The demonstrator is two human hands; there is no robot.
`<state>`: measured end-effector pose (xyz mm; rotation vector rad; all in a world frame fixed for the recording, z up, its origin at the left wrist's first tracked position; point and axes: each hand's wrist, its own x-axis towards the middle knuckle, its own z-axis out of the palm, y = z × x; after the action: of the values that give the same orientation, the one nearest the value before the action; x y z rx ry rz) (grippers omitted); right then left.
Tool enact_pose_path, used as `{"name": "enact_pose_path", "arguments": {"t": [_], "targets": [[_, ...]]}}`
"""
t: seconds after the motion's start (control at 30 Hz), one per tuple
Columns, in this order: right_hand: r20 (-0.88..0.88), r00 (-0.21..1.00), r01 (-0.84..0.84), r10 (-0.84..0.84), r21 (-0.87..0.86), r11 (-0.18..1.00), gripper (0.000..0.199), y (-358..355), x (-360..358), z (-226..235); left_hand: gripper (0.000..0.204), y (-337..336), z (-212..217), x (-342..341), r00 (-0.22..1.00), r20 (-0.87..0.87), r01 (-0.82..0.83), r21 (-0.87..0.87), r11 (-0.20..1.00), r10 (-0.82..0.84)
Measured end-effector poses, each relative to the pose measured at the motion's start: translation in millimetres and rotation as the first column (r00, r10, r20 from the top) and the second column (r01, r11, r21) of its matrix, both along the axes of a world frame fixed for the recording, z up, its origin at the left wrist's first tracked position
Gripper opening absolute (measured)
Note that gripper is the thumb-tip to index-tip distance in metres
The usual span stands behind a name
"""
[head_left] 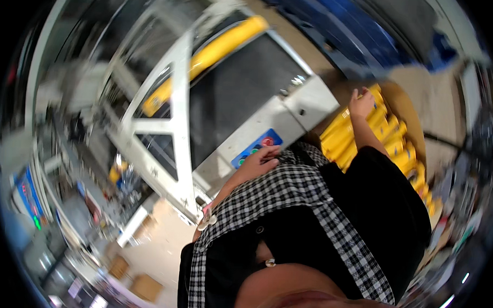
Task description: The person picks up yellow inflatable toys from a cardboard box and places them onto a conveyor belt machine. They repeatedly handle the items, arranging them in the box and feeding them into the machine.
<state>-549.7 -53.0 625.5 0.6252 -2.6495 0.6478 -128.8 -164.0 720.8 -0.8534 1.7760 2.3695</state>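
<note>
Left hand [260, 161] rests loosely curled on the blue button panel [256, 148], gripping nothing. Right hand [361, 101] closes around a yellow packet [374, 107] atop the stack [391, 138]; best lift one cleanly.

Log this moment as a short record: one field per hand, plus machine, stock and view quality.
Left hand: left hand rests against the blue control panel with coloured buttons; whether it presses one cannot be told.
Right hand: right hand reaches out to the stack of yellow packs, fingers on the top ones.
Machine: grey conveyor machine with a dark belt and a yellow roller.
Stock: yellow packs in rows on a brown surface.
View quality: tilted, motion-blurred at the rim.
</note>
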Motion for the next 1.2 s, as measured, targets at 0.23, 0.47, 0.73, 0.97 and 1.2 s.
{"name": "enact_pose_path", "arguments": {"t": [0.23, 0.47, 0.73, 0.97, 1.2], "targets": [[0.56, 0.29, 0.44, -0.776, 0.642, 0.628, 0.077, 153.7, 20.4, -20.2, 0.049, 3.5, 41.9, -54.6, 0.983, 0.124, 0.129, 0.081, 0.988, -0.138], [0.665, 0.267, 0.354, -0.698, 0.606, 0.713, 0.085, 141.2, 32.0, -57.2, 0.045, -0.3, 37.6, -63.9, 0.964, 0.171, 0.196, 0.056, 0.979, -0.203], [0.273, 0.402, 0.732, -0.874, 0.478, 0.486, 0.09, 161.9, 22.1, -58.4, 0.043, 8.3, 43.2, -73.7, 0.923, 0.323, 0.174, 0.139, 0.975, -0.211], [0.666, 0.112, 0.624, -0.738, 0.531, 0.573, 0.088, 204.3, -15.6, -9.8, 0.045, 3.4, 38.1, -93.5, 0.909, 0.278, 0.291, 0.111, 0.95, -0.311], [0.857, 0.231, 0.819, 0.46, -0.427, 0.384, 0.052, 179.4, -0.9, 9.0, 0.044, 3.7, 54.6, -107.7, 0.928, 0.263, 0.239, 0.126, 0.963, -0.265]]}}
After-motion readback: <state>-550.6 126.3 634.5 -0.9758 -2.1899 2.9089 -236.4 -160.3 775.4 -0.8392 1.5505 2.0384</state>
